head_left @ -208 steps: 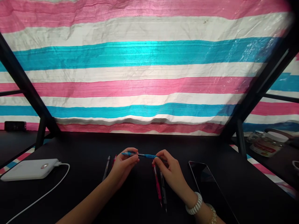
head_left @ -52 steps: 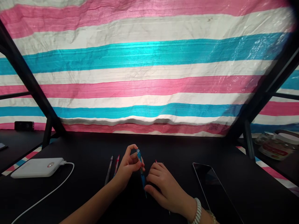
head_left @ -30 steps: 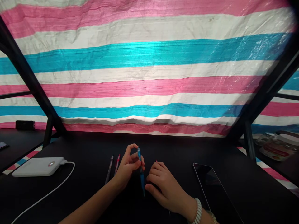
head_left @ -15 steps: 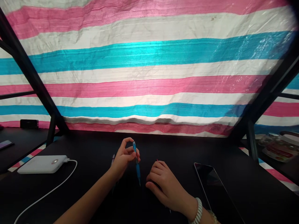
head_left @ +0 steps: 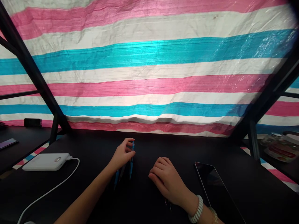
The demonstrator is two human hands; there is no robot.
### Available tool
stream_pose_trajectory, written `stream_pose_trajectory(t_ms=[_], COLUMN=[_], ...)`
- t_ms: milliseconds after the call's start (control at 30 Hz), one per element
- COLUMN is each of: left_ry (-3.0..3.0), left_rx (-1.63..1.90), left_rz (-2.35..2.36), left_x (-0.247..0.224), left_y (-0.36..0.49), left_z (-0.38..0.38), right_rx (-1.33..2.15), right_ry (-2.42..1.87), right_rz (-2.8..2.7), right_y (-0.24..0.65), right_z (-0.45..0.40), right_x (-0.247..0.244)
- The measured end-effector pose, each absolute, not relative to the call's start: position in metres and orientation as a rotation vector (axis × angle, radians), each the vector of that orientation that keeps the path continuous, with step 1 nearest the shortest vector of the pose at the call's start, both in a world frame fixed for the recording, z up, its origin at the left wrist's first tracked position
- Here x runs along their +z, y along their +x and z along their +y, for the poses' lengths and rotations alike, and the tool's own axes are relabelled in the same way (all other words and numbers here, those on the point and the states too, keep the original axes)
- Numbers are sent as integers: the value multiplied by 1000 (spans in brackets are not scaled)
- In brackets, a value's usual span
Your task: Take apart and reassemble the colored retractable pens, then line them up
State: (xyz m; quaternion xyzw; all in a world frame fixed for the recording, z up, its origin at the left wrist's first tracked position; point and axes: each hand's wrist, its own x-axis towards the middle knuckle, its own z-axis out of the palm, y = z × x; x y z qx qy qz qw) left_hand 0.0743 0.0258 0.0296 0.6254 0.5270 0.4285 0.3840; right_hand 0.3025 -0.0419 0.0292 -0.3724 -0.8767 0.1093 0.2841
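My left hand (head_left: 121,154) is low over the black table, fingers curled around a slim blue pen (head_left: 131,159) that stands nearly upright at the fingertips. Under the left wrist lies a second blue pen (head_left: 116,179), partly hidden by my forearm. My right hand (head_left: 164,177) rests palm down on the table, fingers loosely curled and together. Only small dark pen tips (head_left: 167,203) show beneath it, so whatever lies under that palm is hidden. A white beaded bracelet (head_left: 196,209) circles my right wrist.
A white power bank (head_left: 46,162) with its white cable (head_left: 56,183) lies at the left of the black table (head_left: 144,144). A dark smartphone (head_left: 216,193) lies to the right. Black frame posts and a striped tarpaulin (head_left: 149,62) stand behind the table.
My left hand has dropped lower and moved left, taking the blue pen down with it. My right hand has shifted slightly, and the red pen tip above it no longer shows.
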Motion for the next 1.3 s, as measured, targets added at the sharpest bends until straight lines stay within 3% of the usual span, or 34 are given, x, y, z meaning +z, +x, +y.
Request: stream_pose_trajectory(t_ms=[167, 367, 500, 733, 1067, 1300], left_ry=[2105, 2222, 2451, 2859, 2903, 2862], left_rx=[952, 846, 883, 574, 625, 844], left_rz=[1574, 1754, 1468, 727, 703, 984], left_x=[18, 19, 24, 18, 16, 18], left_y=[76, 80, 95, 123, 118, 109], left_z=[24, 17, 4, -25, -17, -10], right_rx=[179, 193, 194, 257, 392, 502], right_ry=[-1165, -1205, -1233, -1216, -1208, -1183], right_rz=[-2114, -1936, -1862, -1705, -1744, -1979], right_y=[308, 315, 318, 321, 319, 313], right_z=[-34, -28, -27, -24, -23, -29], right_x=[33, 34, 33, 31, 29, 34])
